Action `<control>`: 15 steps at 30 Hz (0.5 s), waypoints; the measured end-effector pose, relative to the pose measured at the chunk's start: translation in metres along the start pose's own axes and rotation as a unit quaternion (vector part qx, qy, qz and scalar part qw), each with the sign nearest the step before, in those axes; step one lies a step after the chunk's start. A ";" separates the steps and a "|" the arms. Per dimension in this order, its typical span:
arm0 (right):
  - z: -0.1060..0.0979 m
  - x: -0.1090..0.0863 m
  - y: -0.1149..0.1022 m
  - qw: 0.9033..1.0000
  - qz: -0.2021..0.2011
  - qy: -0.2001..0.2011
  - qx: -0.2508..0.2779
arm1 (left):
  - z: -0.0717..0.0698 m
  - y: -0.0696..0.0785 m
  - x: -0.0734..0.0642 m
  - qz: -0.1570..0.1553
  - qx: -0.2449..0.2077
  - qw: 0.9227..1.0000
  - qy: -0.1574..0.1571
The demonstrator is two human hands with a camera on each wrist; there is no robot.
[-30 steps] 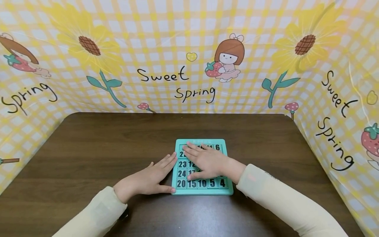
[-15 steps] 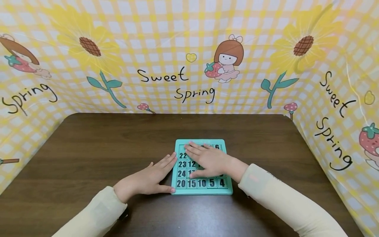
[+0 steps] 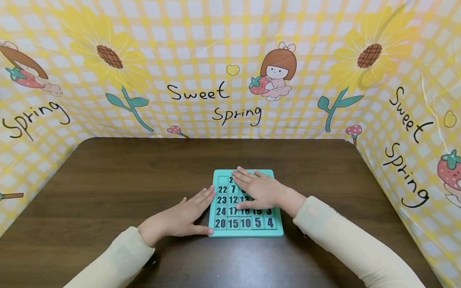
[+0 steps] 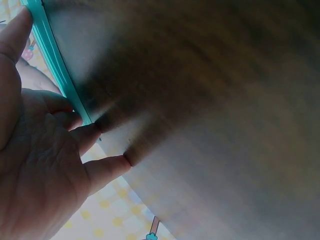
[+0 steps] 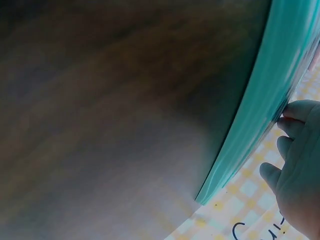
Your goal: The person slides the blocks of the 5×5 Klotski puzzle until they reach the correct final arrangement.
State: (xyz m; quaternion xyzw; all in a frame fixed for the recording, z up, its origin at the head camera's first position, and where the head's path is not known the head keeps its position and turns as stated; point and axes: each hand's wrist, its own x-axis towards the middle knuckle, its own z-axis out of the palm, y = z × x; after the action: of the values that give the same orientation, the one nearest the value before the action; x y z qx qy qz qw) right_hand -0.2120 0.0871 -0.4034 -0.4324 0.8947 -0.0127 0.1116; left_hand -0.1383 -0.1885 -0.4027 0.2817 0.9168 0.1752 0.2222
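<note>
A teal sliding number puzzle [image 3: 248,233] lies flat on the table, its tiles bearing black numerals. Its top-left slot [image 3: 223,180] shows no tile. Along the puzzle's left side, my left hand [image 3: 183,218] touches the edge with straight fingertips and thumb; the left wrist view also shows this hand [image 4: 45,160] by the teal edge [image 4: 57,60]. Over the upper right tiles, my right hand [image 3: 261,192] lies palm down with fingers extended, hiding much of the upper rows. In the right wrist view the right hand [image 5: 300,165] reaches over the puzzle's thick side [image 5: 250,110].
The dark brown wooden table [image 3: 144,160] extends around the puzzle. A yellow checked cloth [image 3: 201,48] with flower and cartoon prints rises behind the table and along both sides.
My right hand has shifted right across the puzzle's top, uncovering the vacant top-left slot and more tiles. The 22 tile sits slightly lower than a second ago. My left hand stays put.
</note>
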 end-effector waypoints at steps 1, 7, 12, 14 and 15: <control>0.000 0.001 -0.001 1.000 0.001 -0.001 0.000 | 0.000 0.000 0.000 0.000 0.000 1.000 0.000; -0.003 0.006 -0.004 1.000 0.000 -0.004 0.003 | 0.000 0.000 -0.001 0.000 -0.001 1.000 0.001; -0.004 0.010 -0.007 1.000 -0.004 -0.007 0.006 | -0.001 0.000 -0.001 0.002 0.003 1.000 0.001; -0.004 0.013 -0.008 1.000 -0.003 -0.008 0.005 | -0.001 0.000 -0.001 0.003 0.003 1.000 0.000; -0.004 0.014 -0.009 1.000 -0.002 -0.010 0.004 | 0.000 0.000 -0.001 0.003 0.003 1.000 0.000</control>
State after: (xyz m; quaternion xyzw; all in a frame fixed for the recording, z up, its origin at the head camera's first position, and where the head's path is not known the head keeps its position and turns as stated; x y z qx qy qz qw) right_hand -0.2142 0.0703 -0.4010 -0.4339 0.8925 -0.0121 0.1226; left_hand -0.1380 -0.1892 -0.4021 0.2851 0.9165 0.1731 0.2210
